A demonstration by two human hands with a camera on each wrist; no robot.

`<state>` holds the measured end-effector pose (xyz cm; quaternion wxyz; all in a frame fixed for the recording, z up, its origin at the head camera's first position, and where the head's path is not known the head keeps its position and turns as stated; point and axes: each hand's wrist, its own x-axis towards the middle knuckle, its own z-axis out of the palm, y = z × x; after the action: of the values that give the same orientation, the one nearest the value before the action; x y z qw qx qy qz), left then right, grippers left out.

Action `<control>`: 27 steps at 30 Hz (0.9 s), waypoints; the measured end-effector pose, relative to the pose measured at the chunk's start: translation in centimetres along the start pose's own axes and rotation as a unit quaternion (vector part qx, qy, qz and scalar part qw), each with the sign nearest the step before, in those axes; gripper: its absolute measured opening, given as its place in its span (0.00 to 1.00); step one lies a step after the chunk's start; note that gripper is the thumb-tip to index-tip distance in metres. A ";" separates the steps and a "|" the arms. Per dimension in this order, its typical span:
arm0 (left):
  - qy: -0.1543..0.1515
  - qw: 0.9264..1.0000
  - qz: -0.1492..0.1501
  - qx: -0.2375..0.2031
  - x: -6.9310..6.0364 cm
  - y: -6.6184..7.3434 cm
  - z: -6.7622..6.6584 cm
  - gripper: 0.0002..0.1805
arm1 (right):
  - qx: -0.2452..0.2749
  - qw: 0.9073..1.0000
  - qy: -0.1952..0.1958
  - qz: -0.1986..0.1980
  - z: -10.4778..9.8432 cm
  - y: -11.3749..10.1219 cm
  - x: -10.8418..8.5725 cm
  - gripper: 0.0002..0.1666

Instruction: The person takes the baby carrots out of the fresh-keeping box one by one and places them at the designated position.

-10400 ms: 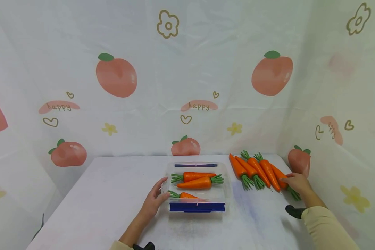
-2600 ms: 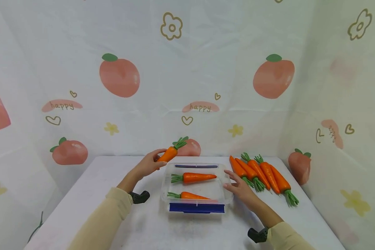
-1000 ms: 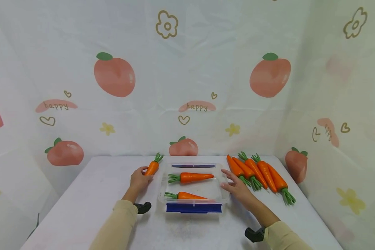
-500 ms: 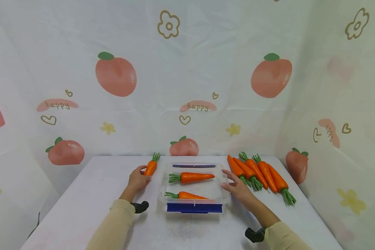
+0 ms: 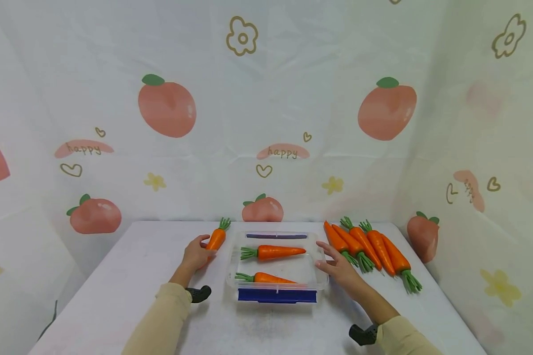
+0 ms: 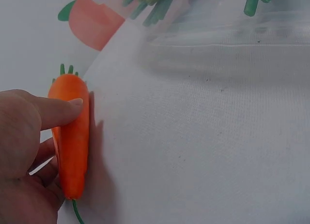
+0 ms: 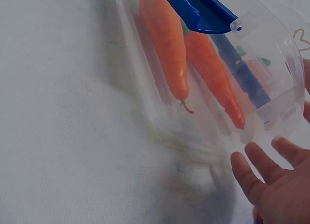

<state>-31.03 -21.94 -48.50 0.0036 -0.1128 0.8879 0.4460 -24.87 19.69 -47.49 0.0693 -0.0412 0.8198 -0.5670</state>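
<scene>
My left hand (image 5: pixel 196 254) holds an orange carrot (image 5: pixel 216 239) with green tops, left of the clear plastic box (image 5: pixel 288 268). In the left wrist view, the thumb lies across the carrot (image 6: pixel 71 151) and the fingers are partly hidden behind it. Two carrots lie crosswise in the box, a rear one (image 5: pixel 281 252) and a front one (image 5: pixel 268 277) partly behind the front wall. At the box's right side is my right hand (image 5: pixel 341 268), fingers spread. The right wrist view has its fingertips (image 7: pixel 240 161) close by the box wall; contact is unclear.
Several carrots (image 5: pixel 375 246) lie side by side at the table's back right. A blue latch flap (image 5: pixel 277 296) hangs at the box front, with another blue strip (image 5: pixel 277 236) at the back. Patterned white cloth walls (image 5: pixel 266 98) border the white table (image 5: pixel 137 296).
Earlier, three carrots lay in the box and my right hand was at the pile. My left hand then held one carrot up, and has since lowered it left of the box. Lately it tilts slightly.
</scene>
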 end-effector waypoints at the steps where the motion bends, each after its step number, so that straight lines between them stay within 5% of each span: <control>1: 0.000 1.000 0.000 0.000 0.1 0.0 0.0 0.34 | 0.002 1.000 -0.001 0.000 0.0 0.0 0.0 0.45; 9: 0.038 0.998 0.037 0.029 0.4 0.9 -1.0 0.28 | 0.002 1.000 -0.002 -0.001 -0.1 -0.1 -0.1 0.44; 16: 0.057 0.991 0.117 0.042 0.2 4.3 -2.4 0.17 | 0.004 1.000 -0.002 0.004 -0.2 0.0 -0.2 0.43; 20: 0.027 0.986 0.159 0.046 -0.2 6.7 -3.0 0.14 | -0.001 1.000 -0.001 0.010 -0.2 -0.1 -0.2 0.43; 27: -0.106 0.974 0.195 0.050 -0.5 10.3 -3.1 0.12 | -0.015 1.000 -0.004 0.001 -0.2 -0.2 0.0 0.43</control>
<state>-32.33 -18.38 -38.43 0.0165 0.1106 0.9087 0.4022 -24.88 19.84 -47.24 0.0721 -0.0435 0.8280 -0.5544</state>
